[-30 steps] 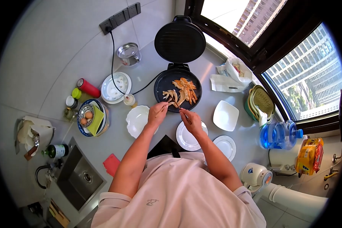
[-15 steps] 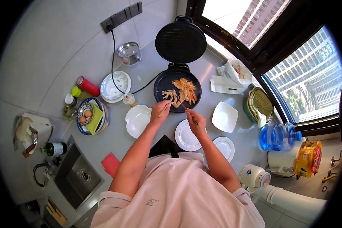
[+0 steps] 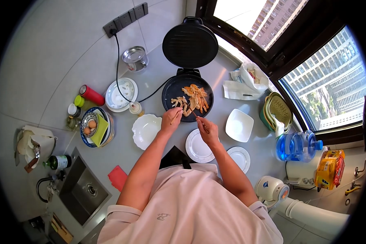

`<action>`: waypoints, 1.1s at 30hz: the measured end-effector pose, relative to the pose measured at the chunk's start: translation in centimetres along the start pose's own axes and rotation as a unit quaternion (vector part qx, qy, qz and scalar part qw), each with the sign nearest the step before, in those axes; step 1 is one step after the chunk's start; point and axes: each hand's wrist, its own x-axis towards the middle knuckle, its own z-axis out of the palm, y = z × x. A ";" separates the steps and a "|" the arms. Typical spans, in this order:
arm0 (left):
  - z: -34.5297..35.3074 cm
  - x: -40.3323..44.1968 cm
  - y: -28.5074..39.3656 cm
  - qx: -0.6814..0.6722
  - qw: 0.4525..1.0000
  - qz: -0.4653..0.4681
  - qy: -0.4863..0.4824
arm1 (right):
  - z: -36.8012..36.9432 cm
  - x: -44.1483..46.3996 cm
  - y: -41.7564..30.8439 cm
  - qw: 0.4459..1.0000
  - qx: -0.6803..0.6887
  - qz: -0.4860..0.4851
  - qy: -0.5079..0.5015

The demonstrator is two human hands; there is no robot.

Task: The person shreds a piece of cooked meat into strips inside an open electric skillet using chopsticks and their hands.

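Strips of browned meat [image 3: 197,97] lie in the round black pan [image 3: 166,96] of an electric griddle, whose lid [image 3: 190,42] stands raised behind it. My left hand [image 3: 171,120] is closed on a thin wooden chopstick at the pan's front left edge. Just right of it, my right hand [image 3: 208,130] is closed on another chopstick, its tip reaching in among the meat. Below the right hand is a white round plate [image 3: 197,148]. A scalloped white bowl [image 3: 144,132] sits left of the left hand.
A square white bowl [image 3: 239,125] and small plate [image 3: 238,159] are at right, with stacked baskets [image 3: 278,110] and a blue water jug [image 3: 297,146]. At left are a red can [image 3: 92,94], a bowl with eggs [image 3: 91,127] and the sink [image 3: 84,190]. A black cable crosses behind the plates.
Both hands have shifted slightly at the pan's front edge; the right hand is lower than a second ago, with its chopstick tip still at the meat. The whole view has shifted a little.
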 end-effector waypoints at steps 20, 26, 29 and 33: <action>-0.3 1.7 -0.7 0.046 0.999 -0.013 -0.023 | 1.1 0.4 0.8 0.995 0.073 0.057 0.030; -0.9 1.7 -1.3 0.040 0.998 -0.042 -0.007 | 1.0 -0.6 1.6 0.988 0.122 0.079 0.052; -1.5 1.6 -1.6 0.033 0.998 -0.051 -0.009 | 0.5 -1.0 1.9 0.988 0.109 0.089 0.058; -1.4 1.7 -1.9 0.047 0.998 -0.047 -0.003 | -0.1 -1.1 2.1 0.987 0.112 0.106 0.055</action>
